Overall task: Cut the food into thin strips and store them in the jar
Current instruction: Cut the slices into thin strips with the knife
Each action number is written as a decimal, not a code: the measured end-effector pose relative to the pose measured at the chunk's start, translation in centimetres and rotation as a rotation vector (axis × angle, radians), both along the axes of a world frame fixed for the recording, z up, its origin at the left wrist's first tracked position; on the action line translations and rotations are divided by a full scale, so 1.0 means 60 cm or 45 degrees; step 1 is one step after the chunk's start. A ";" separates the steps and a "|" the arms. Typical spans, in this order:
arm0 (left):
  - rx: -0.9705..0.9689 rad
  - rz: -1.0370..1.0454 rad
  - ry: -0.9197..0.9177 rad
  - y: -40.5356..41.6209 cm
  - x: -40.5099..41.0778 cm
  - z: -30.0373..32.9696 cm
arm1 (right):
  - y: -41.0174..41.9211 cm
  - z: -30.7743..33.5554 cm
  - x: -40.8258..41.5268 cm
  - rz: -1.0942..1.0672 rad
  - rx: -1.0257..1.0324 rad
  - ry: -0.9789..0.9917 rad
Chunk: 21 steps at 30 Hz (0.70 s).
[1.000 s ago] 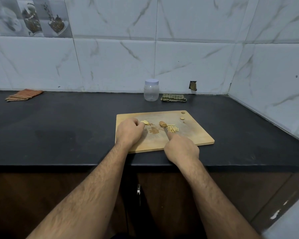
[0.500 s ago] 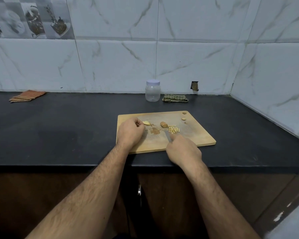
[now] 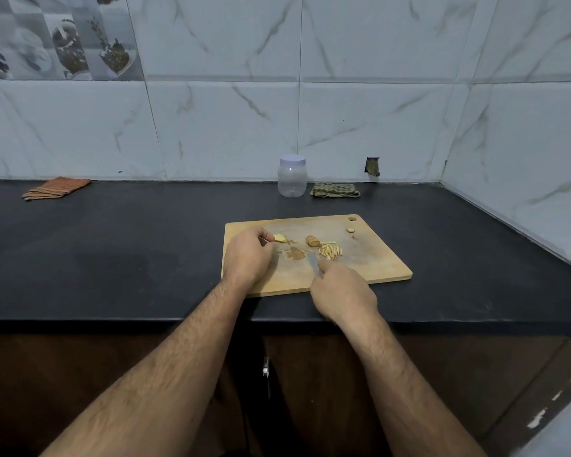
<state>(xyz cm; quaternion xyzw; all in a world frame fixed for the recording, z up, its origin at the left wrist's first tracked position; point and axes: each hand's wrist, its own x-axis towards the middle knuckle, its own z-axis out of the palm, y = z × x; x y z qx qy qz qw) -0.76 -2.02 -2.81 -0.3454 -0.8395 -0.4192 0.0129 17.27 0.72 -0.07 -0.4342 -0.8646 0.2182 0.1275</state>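
On the cutting board [image 3: 370,265], the curled left hand [image 3: 248,255] pinches a ginger slice [image 3: 280,238], the right hand [image 3: 342,293] grips a knife [image 3: 313,260] beside cut strips [image 3: 331,251], while the lidded, seemingly empty jar [image 3: 292,176] stands at the counter's back edge.

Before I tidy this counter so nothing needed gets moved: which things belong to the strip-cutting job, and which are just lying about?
In use:
cutting board
knife in right hand
cut strips
uncut food piece
slice by left hand
lidded jar

Lying about:
orange cloth
green cloth
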 end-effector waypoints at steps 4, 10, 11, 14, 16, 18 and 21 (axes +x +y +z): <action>-0.013 -0.020 0.042 0.007 -0.007 0.001 | 0.002 0.021 -0.018 0.080 0.080 0.000; -0.283 -0.139 0.266 0.032 -0.021 0.015 | 0.017 0.033 -0.057 0.091 0.083 -0.079; -0.326 -0.172 0.314 0.038 -0.023 0.016 | 0.019 0.031 -0.060 0.090 0.070 -0.083; -0.435 -0.217 0.412 0.050 -0.032 0.018 | 0.022 0.023 -0.063 0.084 0.082 -0.065; -0.472 -0.233 0.447 0.054 -0.036 0.021 | 0.026 0.021 -0.064 0.089 0.098 -0.065; -0.484 -0.267 0.459 0.057 -0.040 0.025 | 0.030 0.019 -0.065 0.088 0.103 -0.069; -0.494 -0.315 0.447 0.059 -0.047 0.031 | 0.030 0.015 -0.067 0.076 0.122 -0.068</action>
